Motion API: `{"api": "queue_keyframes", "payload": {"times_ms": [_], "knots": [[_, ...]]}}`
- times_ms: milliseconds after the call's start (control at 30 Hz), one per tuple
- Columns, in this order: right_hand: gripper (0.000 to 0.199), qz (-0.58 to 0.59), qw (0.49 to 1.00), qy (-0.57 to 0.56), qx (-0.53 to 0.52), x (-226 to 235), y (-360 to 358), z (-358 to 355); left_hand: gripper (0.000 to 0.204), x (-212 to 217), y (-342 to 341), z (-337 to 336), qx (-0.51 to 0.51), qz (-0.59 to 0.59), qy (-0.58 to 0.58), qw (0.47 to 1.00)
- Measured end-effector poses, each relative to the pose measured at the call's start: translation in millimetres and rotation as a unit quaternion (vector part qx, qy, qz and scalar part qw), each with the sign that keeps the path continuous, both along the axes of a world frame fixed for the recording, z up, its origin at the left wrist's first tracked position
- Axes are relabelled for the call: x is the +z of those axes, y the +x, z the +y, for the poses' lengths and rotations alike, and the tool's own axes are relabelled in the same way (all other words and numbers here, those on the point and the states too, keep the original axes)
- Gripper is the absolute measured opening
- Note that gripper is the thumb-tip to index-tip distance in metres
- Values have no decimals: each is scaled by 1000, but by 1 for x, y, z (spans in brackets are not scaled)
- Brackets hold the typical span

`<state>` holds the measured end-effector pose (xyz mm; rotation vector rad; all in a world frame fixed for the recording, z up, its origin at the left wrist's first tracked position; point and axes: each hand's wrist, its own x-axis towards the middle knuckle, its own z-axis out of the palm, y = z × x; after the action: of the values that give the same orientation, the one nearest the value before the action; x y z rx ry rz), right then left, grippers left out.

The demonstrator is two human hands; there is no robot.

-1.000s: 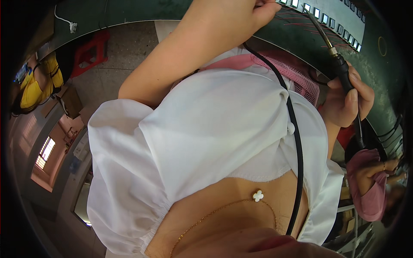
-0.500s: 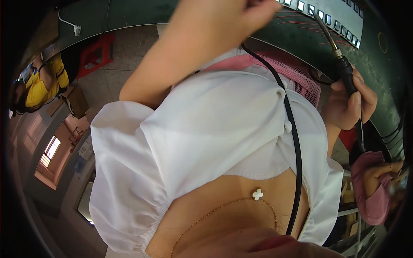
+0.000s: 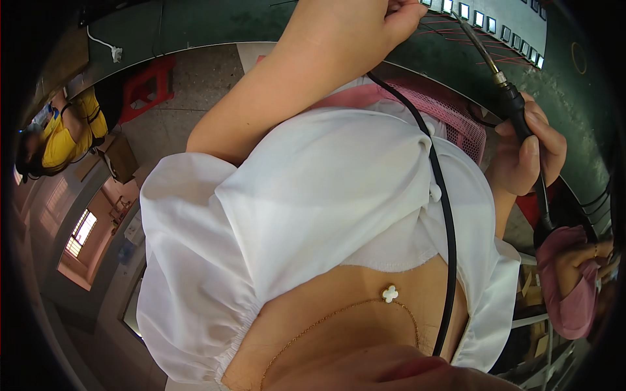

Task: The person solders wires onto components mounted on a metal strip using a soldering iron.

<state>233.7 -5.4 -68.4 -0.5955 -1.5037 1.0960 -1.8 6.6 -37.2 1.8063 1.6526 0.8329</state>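
A soldering iron point(image 3: 515, 109) with a black handle and metal barrel is gripped in my right hand point(image 3: 531, 146), thumb and fingers wrapped round it. Its tip points up and left, over a white strip point(image 3: 515, 26) lined with small dark-edged, bright rectangular pieces. Thin red wires point(image 3: 499, 47) stick out along the strip's near edge. My left hand point(image 3: 398, 23) is at the top edge of the view, by the left end of the row. Its fingers are pinched together; what they hold is too hidden to name.
The dark green worktop point(image 3: 215, 19) curves across the top, with a white cable and plug point(image 3: 116, 53) at the left. A black cord point(image 3: 445, 215) hangs in front of my white top. A pink mesh point(image 3: 456, 120) lies below the table edge. Other people sit left and right.
The iron's tip has shifted left along the row, and my right hand moved slightly left with it. My left forearm has moved a little right; its fingers stay pinched.
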Motion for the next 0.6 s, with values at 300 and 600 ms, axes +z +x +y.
{"api": "queue_keyframes", "payload": {"times_ms": [300,600], "knots": [[25,-33,999,-2,-11,10,0,0,12,-1,1,5,-26,-17,33,999],[24,-37,999,-3,-12,8,-6,1,14,-2,-4,4,-34,-8,38,999]]}}
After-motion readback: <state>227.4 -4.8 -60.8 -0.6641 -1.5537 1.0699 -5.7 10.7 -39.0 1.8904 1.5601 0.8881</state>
